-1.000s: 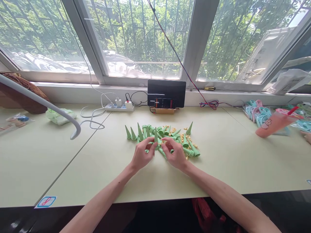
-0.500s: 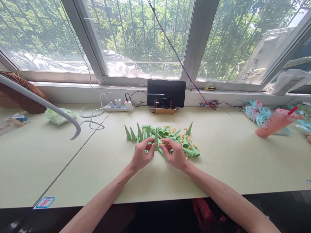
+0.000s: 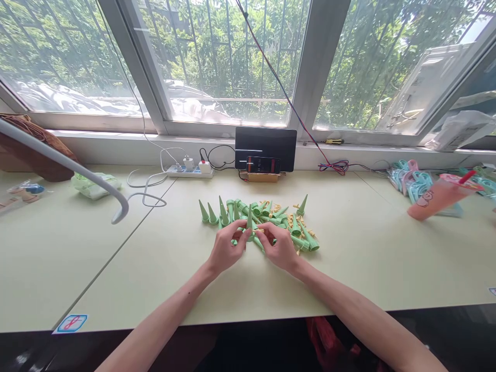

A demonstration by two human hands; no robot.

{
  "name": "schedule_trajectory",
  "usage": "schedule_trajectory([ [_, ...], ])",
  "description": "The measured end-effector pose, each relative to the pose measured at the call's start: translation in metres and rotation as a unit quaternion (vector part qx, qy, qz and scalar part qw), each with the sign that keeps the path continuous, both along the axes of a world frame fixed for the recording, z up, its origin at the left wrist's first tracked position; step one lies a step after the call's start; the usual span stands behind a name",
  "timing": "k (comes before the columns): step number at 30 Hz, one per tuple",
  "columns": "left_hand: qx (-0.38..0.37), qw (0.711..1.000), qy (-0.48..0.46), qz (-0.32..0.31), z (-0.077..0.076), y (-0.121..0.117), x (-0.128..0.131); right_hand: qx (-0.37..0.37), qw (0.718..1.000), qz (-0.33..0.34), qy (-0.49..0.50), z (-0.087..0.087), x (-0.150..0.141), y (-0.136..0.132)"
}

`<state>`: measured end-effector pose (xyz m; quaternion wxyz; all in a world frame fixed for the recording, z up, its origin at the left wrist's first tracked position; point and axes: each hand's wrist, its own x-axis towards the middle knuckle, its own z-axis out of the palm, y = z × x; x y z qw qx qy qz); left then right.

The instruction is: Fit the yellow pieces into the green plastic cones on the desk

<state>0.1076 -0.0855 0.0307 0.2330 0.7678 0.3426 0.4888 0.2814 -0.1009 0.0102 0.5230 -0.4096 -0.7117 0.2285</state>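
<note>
My left hand (image 3: 231, 242) pinches a green plastic cone-shaped spike (image 3: 250, 219), its point upward, between thumb and fingers. At the lower side of that spike, my right hand (image 3: 278, 245) holds a small yellow plastic piece (image 3: 260, 231) in a pinch. The two touch or nearly touch; the fingers hide the exact contact. Behind and around both hands lies a heap of green spikes (image 3: 309, 237), some on their sides. Several more stand upright at the left of the heap, and one upright spike (image 3: 302, 205) is at its far right. Loose yellow pieces (image 3: 277, 209) are scattered among them.
A phone (image 3: 263, 165) leans on a black screen (image 3: 265, 144) at the table's back. Left of it lies a power strip (image 3: 189, 171) with cables. A pink drink cup (image 3: 442, 199) lies tilted at right. A grey curved arm (image 3: 77, 168) crosses the left side.
The right fingers have shifted very slightly around the yellow piece. Spike, left hand and heap look practically the same.
</note>
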Motion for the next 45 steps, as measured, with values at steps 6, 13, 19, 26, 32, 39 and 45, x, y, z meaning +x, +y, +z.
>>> schedule_trajectory([
  [6,0.004,1.0,0.002,0.002,-0.0016,0.0,-0.0004,-0.003,1.0,0.005,-0.006,0.0001,0.0005,-0.0001],
  [13,0.008,1.0,0.014,0.008,-0.0032,0.0005,-0.0014,-0.009,1.0,0.007,-0.015,-0.001,0.0003,0.0006],
  [19,0.019,0.999,0.025,0.006,-0.0041,0.0001,-0.0015,-0.009,1.0,0.005,-0.03,-0.0023,0.0014,0.0007],
  [26,0.056,0.998,0.027,0.005,-0.0067,0.0026,-0.0026,-0.014,0.999,0.005,-0.038,-0.0031,0.0013,0.0016],
  [32,0.051,0.998,0.04,0.01,-0.0077,0.0025,-0.0038,-0.015,0.999,0.006,-0.038,-0.0038,0.0018,0.0011],
  [39,0.055,0.997,0.045,0.016,-0.0085,0.0037,-0.0044,-0.011,0.999,-0.001,-0.053,-0.0042,0.0026,0.0011],
  [45,0.045,0.998,0.042,0.006,-0.0092,0.0038,-0.0046,-0.004,0.998,-0.009,-0.065,-0.004,0.0025,0.0014],
])
